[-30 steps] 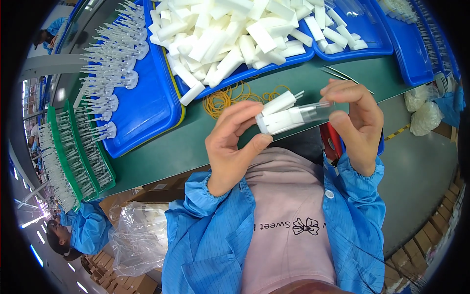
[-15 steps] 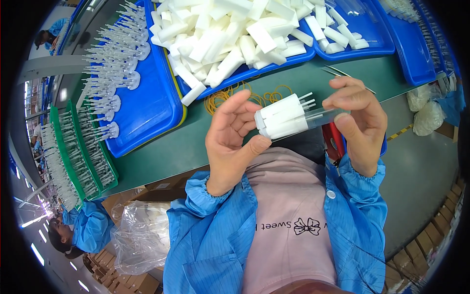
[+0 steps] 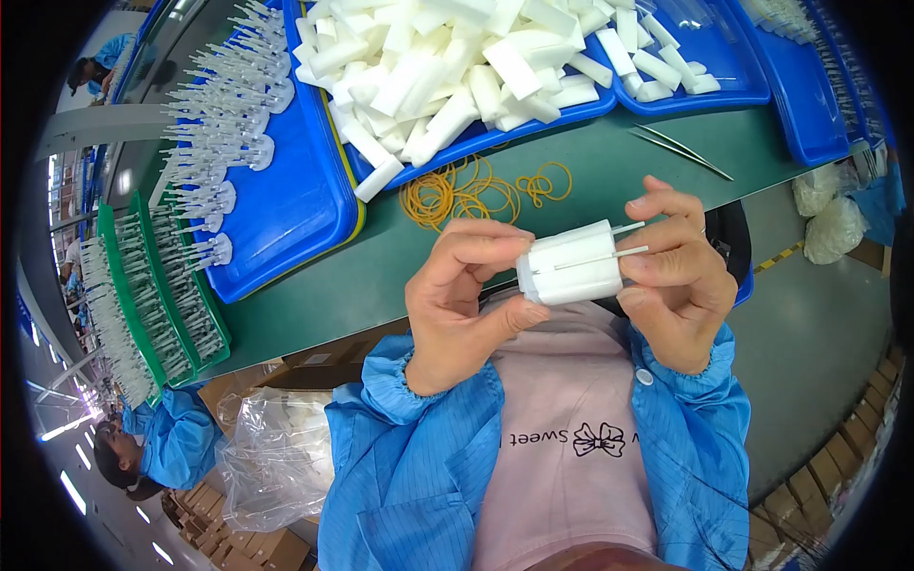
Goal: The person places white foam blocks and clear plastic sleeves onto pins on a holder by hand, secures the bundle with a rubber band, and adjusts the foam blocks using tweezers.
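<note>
White bundle [image 3: 573, 270], thin rods [image 3: 632, 252] jutting right, lies clamped between left hand [image 3: 466, 309] thumb and fingers. Right hand [image 3: 681, 295] meets the rod end; cannot tell whether its fingers grip.

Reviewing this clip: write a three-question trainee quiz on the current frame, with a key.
1. True or false: tweezers lie on the green table.
2. What protrudes from the right end of the white bundle? A) springs B) thin white rods C) screws
3. Fill in: the ____ hand grips that bundle's other end between thumb and fingers.

Key: 1. True. 2. B. 3. Left hand.
</note>
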Demonstrator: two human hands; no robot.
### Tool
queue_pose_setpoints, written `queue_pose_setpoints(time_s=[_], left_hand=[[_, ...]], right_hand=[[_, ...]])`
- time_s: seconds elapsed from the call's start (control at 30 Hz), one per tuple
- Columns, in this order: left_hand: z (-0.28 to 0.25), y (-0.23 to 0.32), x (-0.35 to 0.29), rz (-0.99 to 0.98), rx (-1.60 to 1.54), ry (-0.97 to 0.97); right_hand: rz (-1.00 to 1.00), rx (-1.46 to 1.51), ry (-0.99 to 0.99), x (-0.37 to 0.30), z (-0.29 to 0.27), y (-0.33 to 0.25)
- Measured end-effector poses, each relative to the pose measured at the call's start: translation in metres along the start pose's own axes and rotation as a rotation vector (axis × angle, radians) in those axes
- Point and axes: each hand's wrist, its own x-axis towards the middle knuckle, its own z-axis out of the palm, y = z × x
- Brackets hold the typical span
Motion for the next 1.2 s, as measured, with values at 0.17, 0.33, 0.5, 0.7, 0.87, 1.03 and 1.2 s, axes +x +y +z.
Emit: queue_pose_setpoints(time_s=[0.17,0.33,0.5,0.7,0.87,1.03,1.2], left_hand=[[0.000,-0.001,0.006,-0.078,-0.112,0.003],[0.000,0.001,0.007,-0.224,-0.216,0.129],[-0.002,0.000,0.008,-0.253,-0.215,0.162],[0.004,0.001,0.009,-0.275,-0.225,0.155],[-0.001,0.000,0.010,-0.261,-0.200,0.185],[-0.002,-0.003,0.011,-0.262,-0.199,0.180],[0.000,-0.004,0.010,-0.273,-0.206,0.168]], right_hand=[[-0.040,-0.056,-0.084,0.010,-0.006,0.004],[0.120,0.046,0.026,0.042,-0.037,0.019],[0.047,-0.370,0.075,0.110,-0.095,0.074],[-0.057,-0.905,-0.030,0.170,-0.130,0.150],[0.083,-1.335,-0.167,0.177,-0.123,0.183],[0.031,-1.348,-0.101,0.167,-0.120,0.182],[0.103,-1.350,-0.017,0.167,-0.118,0.176]])
